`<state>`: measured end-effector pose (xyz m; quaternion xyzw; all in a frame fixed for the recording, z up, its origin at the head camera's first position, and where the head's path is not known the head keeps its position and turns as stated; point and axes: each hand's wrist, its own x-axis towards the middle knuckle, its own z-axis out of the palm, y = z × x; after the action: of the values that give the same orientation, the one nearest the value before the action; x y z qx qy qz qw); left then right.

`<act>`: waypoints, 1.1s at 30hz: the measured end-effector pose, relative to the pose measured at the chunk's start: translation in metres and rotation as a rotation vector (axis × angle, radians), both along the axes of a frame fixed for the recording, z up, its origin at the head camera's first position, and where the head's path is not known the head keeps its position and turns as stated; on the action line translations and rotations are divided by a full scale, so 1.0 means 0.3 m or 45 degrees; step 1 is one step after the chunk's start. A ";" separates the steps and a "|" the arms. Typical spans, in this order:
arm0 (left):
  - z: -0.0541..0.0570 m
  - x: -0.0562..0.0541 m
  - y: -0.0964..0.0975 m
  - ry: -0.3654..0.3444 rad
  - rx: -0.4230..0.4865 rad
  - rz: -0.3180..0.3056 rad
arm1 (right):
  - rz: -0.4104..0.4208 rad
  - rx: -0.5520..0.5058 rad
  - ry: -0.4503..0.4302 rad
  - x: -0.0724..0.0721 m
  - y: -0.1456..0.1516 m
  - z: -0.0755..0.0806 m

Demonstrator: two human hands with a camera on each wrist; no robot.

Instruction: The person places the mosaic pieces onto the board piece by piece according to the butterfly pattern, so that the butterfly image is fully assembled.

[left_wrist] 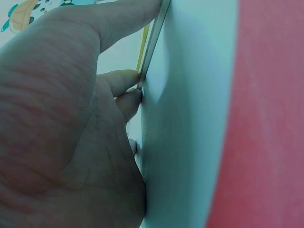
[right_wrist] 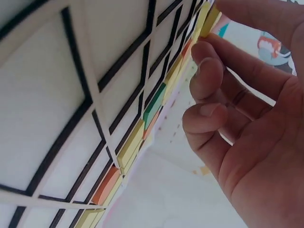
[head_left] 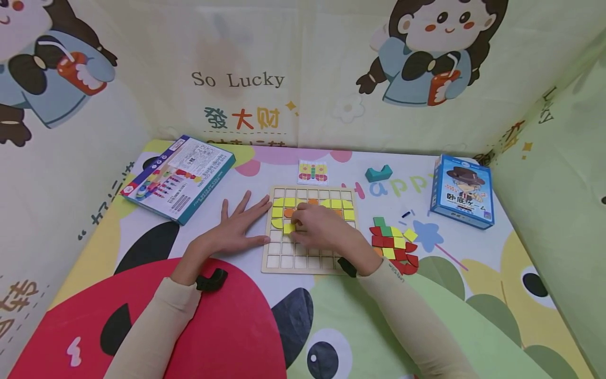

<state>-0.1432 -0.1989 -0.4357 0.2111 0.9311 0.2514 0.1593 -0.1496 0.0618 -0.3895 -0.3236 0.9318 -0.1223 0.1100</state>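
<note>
A wooden grid board (head_left: 303, 271) lies on the table, its upper rows partly filled with yellow and orange tiles. In the right wrist view, a green tile (right_wrist: 154, 102) also sits among them. My right hand (head_left: 324, 226) is over the board, pinching a small yellow tile (right_wrist: 210, 20) between thumb and index finger near the left columns. The hand hides part of the middle of the grid. My left hand (head_left: 236, 229) lies with fingers spread, thumb and fingertips right at the board's left edge. In the left wrist view its fingers (left_wrist: 128, 83) meet the board's thin edge.
A butterfly pattern card (head_left: 313, 172) lies behind the board. Loose red, yellow and green tiles (head_left: 394, 243) are at its right. A teal notched block (head_left: 379, 173) stands farther back. A game box (head_left: 180, 176) is at back left, a blue box (head_left: 463, 192) at back right.
</note>
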 end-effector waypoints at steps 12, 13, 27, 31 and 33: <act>0.000 0.001 0.005 0.004 -0.002 0.003 | -0.077 0.092 0.045 -0.021 -0.022 -0.024; 0.001 0.002 0.006 0.003 0.002 0.002 | -0.079 0.096 0.046 -0.022 -0.025 -0.025; 0.001 -0.002 0.008 0.003 -0.012 0.006 | -0.120 0.085 0.029 -0.019 -0.021 -0.021; -0.001 -0.001 0.005 -0.003 -0.005 0.012 | -0.164 0.028 0.028 -0.008 0.011 -0.012; 0.002 0.000 0.005 -0.002 0.001 0.021 | -0.185 0.009 0.032 -0.002 0.036 -0.004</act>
<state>-0.1432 -0.1975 -0.4352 0.2033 0.9326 0.2531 0.1577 -0.1502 0.0726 -0.3907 -0.2561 0.9546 -0.1227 0.0902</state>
